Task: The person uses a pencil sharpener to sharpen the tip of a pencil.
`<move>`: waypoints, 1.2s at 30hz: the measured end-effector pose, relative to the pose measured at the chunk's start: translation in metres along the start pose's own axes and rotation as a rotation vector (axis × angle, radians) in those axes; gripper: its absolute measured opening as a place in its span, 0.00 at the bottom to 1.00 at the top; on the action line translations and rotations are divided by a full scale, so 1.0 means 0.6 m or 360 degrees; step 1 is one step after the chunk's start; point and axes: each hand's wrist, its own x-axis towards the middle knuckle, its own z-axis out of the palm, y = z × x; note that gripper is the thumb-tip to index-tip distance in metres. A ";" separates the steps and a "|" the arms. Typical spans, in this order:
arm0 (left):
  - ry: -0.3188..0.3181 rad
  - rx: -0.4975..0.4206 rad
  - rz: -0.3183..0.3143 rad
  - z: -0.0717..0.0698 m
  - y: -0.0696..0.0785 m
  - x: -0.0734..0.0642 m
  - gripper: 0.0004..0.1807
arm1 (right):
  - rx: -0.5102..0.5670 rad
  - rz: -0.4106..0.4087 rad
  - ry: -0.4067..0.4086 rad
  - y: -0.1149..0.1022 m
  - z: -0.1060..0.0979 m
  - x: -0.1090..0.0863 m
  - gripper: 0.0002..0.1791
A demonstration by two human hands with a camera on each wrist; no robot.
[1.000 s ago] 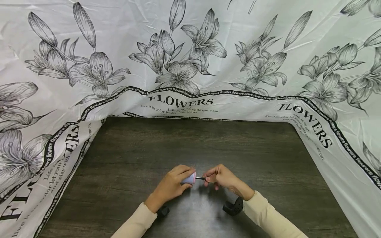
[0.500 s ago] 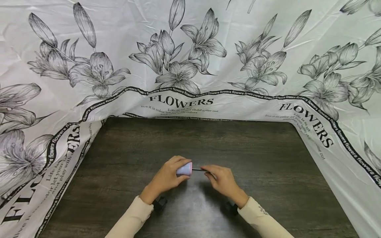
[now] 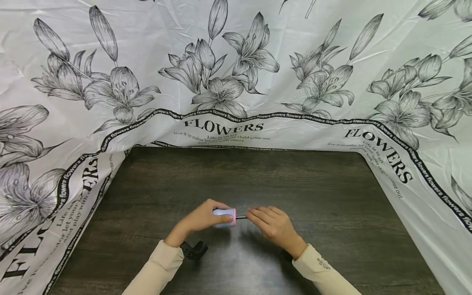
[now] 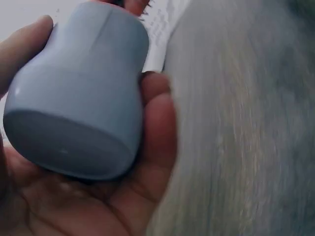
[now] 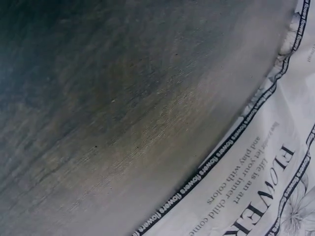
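Note:
A screwdriver with a thick lavender handle [image 3: 223, 217], a pink collar [image 3: 234, 217] and a thin metal shaft [image 3: 240, 217] lies level between the two hands, above the table. My left hand [image 3: 199, 218] grips the handle, thumb along its near side. In the left wrist view the rounded butt of the handle [image 4: 74, 93] faces the camera, with fingers on both sides. My right hand [image 3: 273, 225] holds the far end of the shaft, its fingers covering the tip. The right wrist view contains neither that hand nor the screwdriver.
A dark wood-grain table [image 3: 236, 176] spreads under both hands. White cloth [image 3: 302, 131] with flower prints and lettering borders its back and sides. A black strap device [image 3: 194, 250] sits at the left wrist.
The left hand has shifted left with the handle, its thumb now lying along it. The right hand has turned over the shaft, fingers now on top and hiding its end.

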 end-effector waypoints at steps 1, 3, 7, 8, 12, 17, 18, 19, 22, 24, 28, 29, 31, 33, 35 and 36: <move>-0.0063 -0.0080 -0.0029 -0.001 -0.001 0.000 0.24 | -0.0002 -0.0024 0.0009 0.000 -0.001 0.003 0.13; -0.0197 -0.0223 -0.0057 -0.004 -0.005 -0.002 0.26 | -0.0001 -0.0077 0.0034 -0.001 -0.004 0.009 0.14; -0.0439 -0.0488 -0.0015 -0.006 -0.015 -0.004 0.30 | 0.0002 -0.0174 0.0052 -0.004 -0.008 0.013 0.15; -0.0473 -0.0521 0.0000 -0.005 -0.016 -0.003 0.31 | -0.0001 -0.0189 0.0044 -0.005 -0.008 0.011 0.15; -0.0413 -0.0461 0.0060 0.003 -0.017 0.000 0.30 | 0.0019 -0.0147 -0.0044 -0.006 -0.007 0.000 0.14; -0.0013 0.0047 0.0156 0.023 -0.002 0.006 0.23 | 0.0263 0.0251 -0.0306 -0.007 -0.010 -0.010 0.11; 0.0074 0.0163 0.0183 0.029 0.000 0.007 0.23 | 0.0342 0.0372 -0.0371 -0.008 -0.010 -0.010 0.09; 0.0158 0.0283 0.0217 0.035 0.001 0.007 0.25 | 0.0430 0.0486 -0.0441 -0.008 -0.011 -0.011 0.07; 0.0400 0.0636 0.0358 0.054 -0.007 0.006 0.29 | 0.0813 0.0897 -0.0716 -0.010 -0.012 -0.009 0.08; 0.0503 0.0837 0.0505 0.065 -0.019 0.006 0.31 | 0.1186 0.1231 -0.0923 -0.006 -0.014 -0.008 0.10; 0.0624 0.1178 0.0879 0.080 -0.042 0.009 0.32 | 0.1795 0.1856 -0.1250 0.010 -0.019 -0.008 0.12; 0.0653 0.1258 0.0981 0.082 -0.047 0.012 0.32 | 0.1869 0.1964 -0.1301 0.014 -0.020 -0.008 0.13; 0.0723 0.1396 0.1167 0.085 -0.052 0.017 0.33 | 0.1908 0.2067 -0.1370 0.021 -0.021 -0.010 0.13; 0.0792 0.1493 0.1295 0.085 -0.056 0.024 0.34 | 0.1875 0.2089 -0.1382 0.025 -0.021 -0.012 0.14; 0.0836 0.1524 0.1347 0.084 -0.056 0.028 0.35 | 0.1802 0.2008 -0.1334 0.023 -0.020 -0.015 0.14; 0.0846 0.1522 0.1347 0.083 -0.056 0.030 0.35 | 0.1742 0.1944 -0.1294 0.021 -0.020 -0.017 0.14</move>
